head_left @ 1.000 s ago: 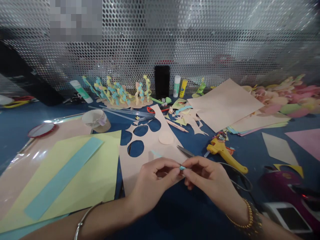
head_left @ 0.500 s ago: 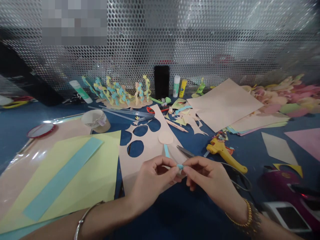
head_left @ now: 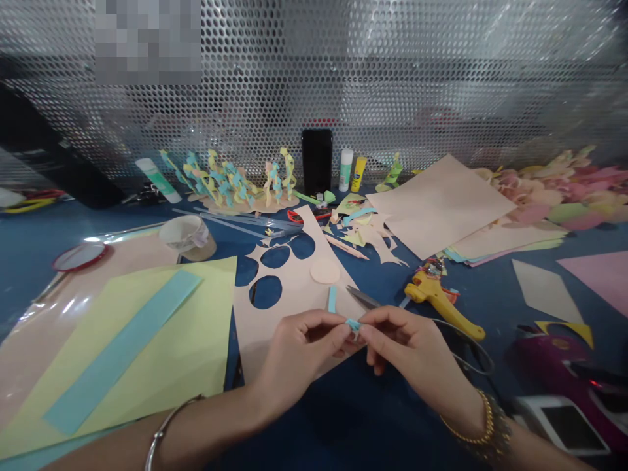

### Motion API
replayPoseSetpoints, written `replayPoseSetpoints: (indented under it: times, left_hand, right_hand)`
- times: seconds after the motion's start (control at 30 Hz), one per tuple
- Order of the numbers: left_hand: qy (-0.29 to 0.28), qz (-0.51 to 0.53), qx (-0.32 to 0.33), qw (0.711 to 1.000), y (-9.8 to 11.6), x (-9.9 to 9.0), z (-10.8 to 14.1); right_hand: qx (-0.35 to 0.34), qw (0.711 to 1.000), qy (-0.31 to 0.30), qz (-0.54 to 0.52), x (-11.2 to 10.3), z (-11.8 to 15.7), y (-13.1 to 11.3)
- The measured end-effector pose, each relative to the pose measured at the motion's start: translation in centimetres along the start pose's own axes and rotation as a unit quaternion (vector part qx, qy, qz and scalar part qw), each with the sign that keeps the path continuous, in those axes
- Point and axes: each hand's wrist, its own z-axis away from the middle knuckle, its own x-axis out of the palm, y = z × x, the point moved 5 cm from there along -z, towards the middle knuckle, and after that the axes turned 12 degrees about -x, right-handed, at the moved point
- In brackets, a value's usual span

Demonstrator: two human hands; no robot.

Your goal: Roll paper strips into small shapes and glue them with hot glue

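Observation:
Between the fingertips of both hands is a small folded blue paper strip point(head_left: 352, 324). My left hand point(head_left: 307, 347) pinches its left side, and my right hand point(head_left: 405, 343) pinches its right side. A blue tail of paper point(head_left: 332, 299) rises just above my left fingertips. Beneath and beyond the hands lies a pale pink sheet with round holes point(head_left: 299, 294), with a pale paper disc point(head_left: 324, 271) on it. Grey scissor blades point(head_left: 363, 297) point left beside my right fingers.
Yellow paper point(head_left: 161, 340) with a wide blue strip point(head_left: 127, 347) lies left. A yellow glue gun point(head_left: 439, 301) and its cable sit right. Behind are curled paper pieces point(head_left: 230, 180), a black phone point(head_left: 316, 160), glue sticks point(head_left: 346, 170) and large pink sheets point(head_left: 441, 203).
The blue tail above my left fingers has shifted slightly right and away from the disc. The small folded piece has tilted a little between the fingertips.

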Motion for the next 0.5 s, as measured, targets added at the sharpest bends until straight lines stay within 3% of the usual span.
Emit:
replayPoseSetpoints:
  times: [0.2, 0.5]
  left_hand:
    - [0.027, 0.004, -0.009, 1.000, 0.09, -0.23, -0.03]
    - [-0.009, 0.073, -0.022, 0.997, -0.74, 0.16, -0.17]
  right_hand:
    - [0.003, 1.000, -0.012, -0.013, 0.26, 0.07, 0.29]
    - [0.012, 0.999, -0.033, 0.007, 0.55, 0.09, 0.57]
